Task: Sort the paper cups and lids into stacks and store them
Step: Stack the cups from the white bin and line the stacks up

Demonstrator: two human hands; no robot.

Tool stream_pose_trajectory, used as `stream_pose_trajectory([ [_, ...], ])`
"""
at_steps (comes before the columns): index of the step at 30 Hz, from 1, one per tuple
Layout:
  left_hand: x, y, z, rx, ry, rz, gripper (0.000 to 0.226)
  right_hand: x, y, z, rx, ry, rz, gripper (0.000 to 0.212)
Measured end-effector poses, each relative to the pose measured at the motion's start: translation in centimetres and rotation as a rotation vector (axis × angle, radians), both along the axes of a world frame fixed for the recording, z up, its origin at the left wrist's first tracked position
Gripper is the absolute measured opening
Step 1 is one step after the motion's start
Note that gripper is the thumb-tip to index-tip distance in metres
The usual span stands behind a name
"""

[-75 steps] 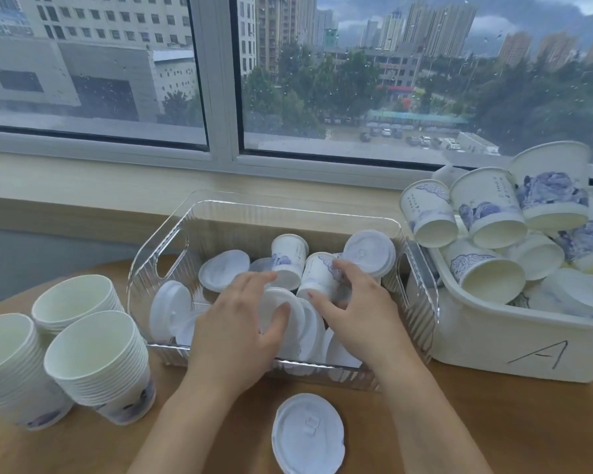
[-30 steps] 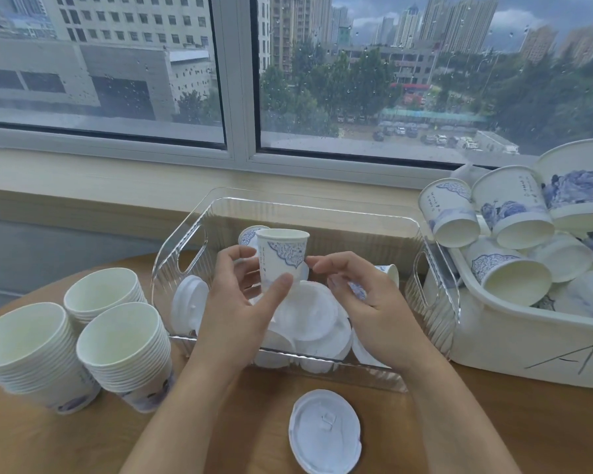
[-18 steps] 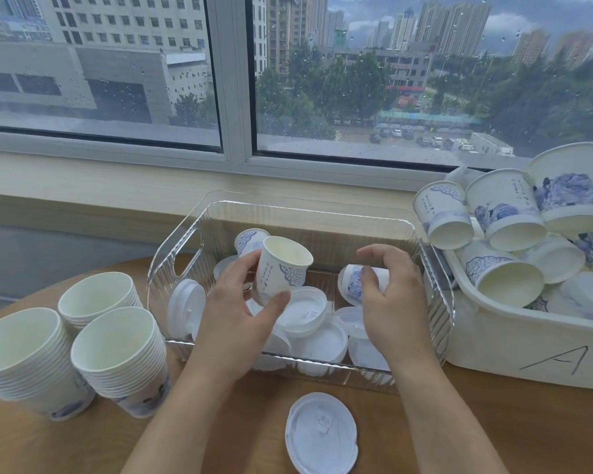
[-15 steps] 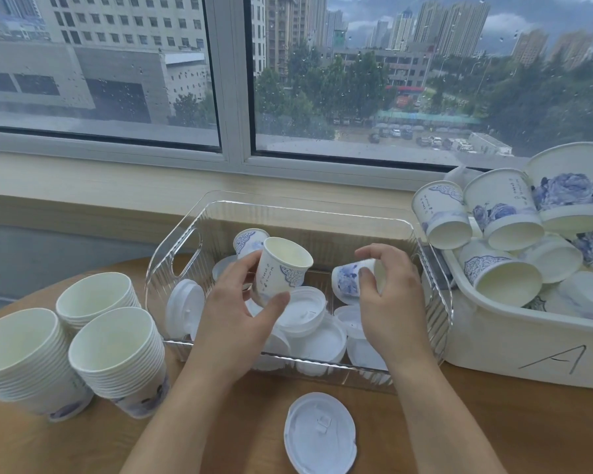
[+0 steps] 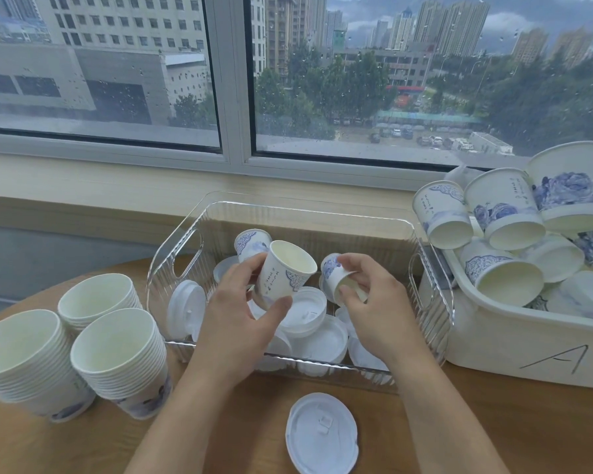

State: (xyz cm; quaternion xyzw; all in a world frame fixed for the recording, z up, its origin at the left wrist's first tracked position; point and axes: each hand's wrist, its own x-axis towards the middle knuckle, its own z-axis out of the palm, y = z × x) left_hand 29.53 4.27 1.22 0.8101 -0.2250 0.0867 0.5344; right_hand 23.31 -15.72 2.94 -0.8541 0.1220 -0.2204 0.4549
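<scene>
My left hand [image 5: 240, 323] grips a small white paper cup with blue print [image 5: 285, 273], tilted with its mouth up and to the right, over the clear plastic bin [image 5: 432, 313]. My right hand [image 5: 374, 309] holds a second small cup [image 5: 338, 277] lifted beside it, mouth toward me. A third small cup [image 5: 249, 242] lies in the bin behind my left hand. Several white lids [image 5: 317, 343] lie loose on the bin's floor. Three stacks of nested cups [image 5: 117, 357] stand on the table at the left.
A white tub marked "A" [image 5: 528, 357], heaped with larger cups and lids, touches the bin's right side. One white lid [image 5: 322, 436] lies on the wooden table [image 5: 493, 422] in front of the bin. A window sill runs behind.
My right hand has picked a small cup out of the bin and raised it toward the cup in my left hand. My left hand has kept its cup and barely moved.
</scene>
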Motion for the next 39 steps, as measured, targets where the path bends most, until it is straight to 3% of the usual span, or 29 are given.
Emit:
stream_pose_trajectory([
  [7, 0.1, -0.1, -0.2, -0.001, 0.001, 0.043, 0.071, -0.4, 0.2, 0.5, 0.047, -0.323, -0.039, 0.027],
  [13, 0.1, -0.2, -0.3, 0.054, -0.049, 0.076, 0.070, -0.4, 0.2, 0.5, 0.086, -0.458, 0.011, 0.027],
  [22, -0.1, -0.2, -0.2, 0.094, -0.079, 0.063, 0.069, -0.8, 0.7, 0.8, 0.049, -0.371, 0.205, 0.035],
  [26, -0.2, -0.3, -0.2, 0.082, -0.084, 0.067, 0.067, -1.1, 1.2, 1.2, 0.145, -0.362, 0.273, 0.031],
  [33, -0.4, -0.4, -0.2, 0.065, -0.082, 0.081, 0.067, -0.9, 0.8, 1.0, 0.105, -0.334, 0.175, 0.050],
  [39, -0.4, -0.3, -0.2, 0.051, -0.082, 0.071, 0.068, -0.7, 1.0, 1.3, -0.020, -0.245, 0.212, 0.040],
])
